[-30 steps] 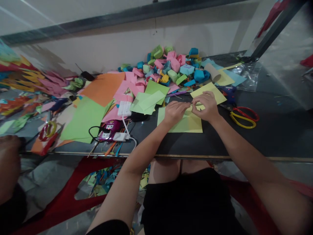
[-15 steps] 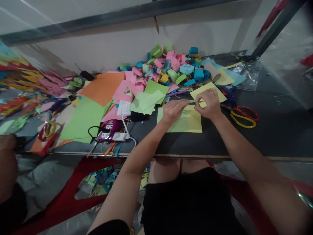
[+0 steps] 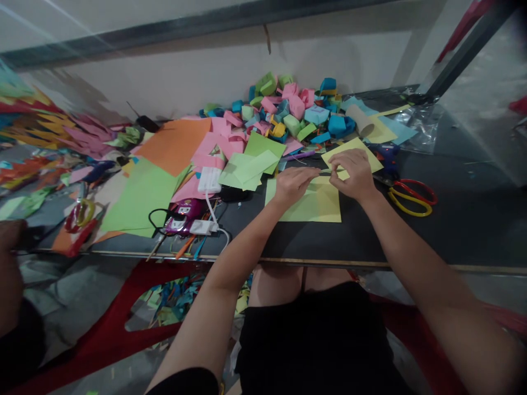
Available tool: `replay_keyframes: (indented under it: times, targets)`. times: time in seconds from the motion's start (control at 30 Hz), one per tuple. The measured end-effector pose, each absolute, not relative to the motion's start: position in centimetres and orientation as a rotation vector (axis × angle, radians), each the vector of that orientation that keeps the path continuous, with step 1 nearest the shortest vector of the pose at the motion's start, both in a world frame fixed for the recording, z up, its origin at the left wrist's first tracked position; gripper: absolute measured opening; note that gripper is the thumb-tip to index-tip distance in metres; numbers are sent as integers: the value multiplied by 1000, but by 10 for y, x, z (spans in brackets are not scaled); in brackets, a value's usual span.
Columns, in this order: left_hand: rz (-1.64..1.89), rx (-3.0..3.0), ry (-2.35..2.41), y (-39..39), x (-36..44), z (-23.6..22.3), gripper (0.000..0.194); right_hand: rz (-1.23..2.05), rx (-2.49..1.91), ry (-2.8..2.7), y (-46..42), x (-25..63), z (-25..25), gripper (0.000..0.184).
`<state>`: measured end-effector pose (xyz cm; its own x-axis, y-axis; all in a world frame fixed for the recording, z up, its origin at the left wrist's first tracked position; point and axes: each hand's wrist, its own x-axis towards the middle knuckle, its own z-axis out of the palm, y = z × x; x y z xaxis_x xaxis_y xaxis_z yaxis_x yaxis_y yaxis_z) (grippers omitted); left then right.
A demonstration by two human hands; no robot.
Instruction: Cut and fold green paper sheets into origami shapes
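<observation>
My left hand (image 3: 293, 185) and my right hand (image 3: 352, 173) face each other above the dark table. Between their fingertips runs a thin, pale paper strip (image 3: 325, 171), pinched at the left end by my left hand. The thumb and forefinger of my right hand meet in a ring at its other end. Below both hands lie yellow paper sheets (image 3: 313, 211), overlapping and flat. Another yellow sheet (image 3: 373, 159) lies partly under my right hand. Scissors with red and yellow handles (image 3: 411, 206) rest just right of my right wrist, their blades hidden.
Small folded paper pieces (image 3: 294, 109) in several colours are heaped against the wall. Green sheets (image 3: 138, 200), an orange sheet (image 3: 177, 142) and a purple power strip (image 3: 184, 216) with cables lie left. A cardboard tube (image 3: 360, 122) stands back right. Another person's hand (image 3: 10, 235) shows far left.
The view has shifted slightly. Both hands keep almost the same place, with the strip still between their fingertips.
</observation>
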<state>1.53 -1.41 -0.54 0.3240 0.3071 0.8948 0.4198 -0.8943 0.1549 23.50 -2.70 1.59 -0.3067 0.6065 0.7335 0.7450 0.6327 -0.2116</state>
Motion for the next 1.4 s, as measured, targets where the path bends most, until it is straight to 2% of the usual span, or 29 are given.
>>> replay_keyframes:
  times: [0.2,0.43,0.57,0.67,0.8,0.93,1.03,1.2,1.4]
  targets:
    - [-1515,-2551,-731,-13,11,-3,32,-189,-1077,-2029,-23,241,15,9]
    - [-1636,-2460,-799,-3,-3,4,28,-194,-1143,-1913,-10,270,9,17]
    - [-1651,-2461,-702,-2,-4,6,26,-190,-1137,-1828,-15,267,10,7]
    - [-1515,-2532,-714,-6,0,2,26,-142,-1064,-1867,-23,249,9,38]
    - [-1417,-2649,-947,-7,6,-5,35,111,-1061,-1925,-26,228,3,32]
    - [-1560,-2825,-1280,-2,6,-5,44,566,-1151,-1698,-25,225,2,47]
    - [-1489,-2987,-1598,1,4,0,51,814,-1212,-1554,-23,227,6,56]
    - [-1374,-3011,-1977,1,-2,9,53,899,-1309,-1524,-22,225,10,59]
    - [-1503,-3050,-1995,-1,-7,11,59,984,-1276,-1479,-24,220,12,60]
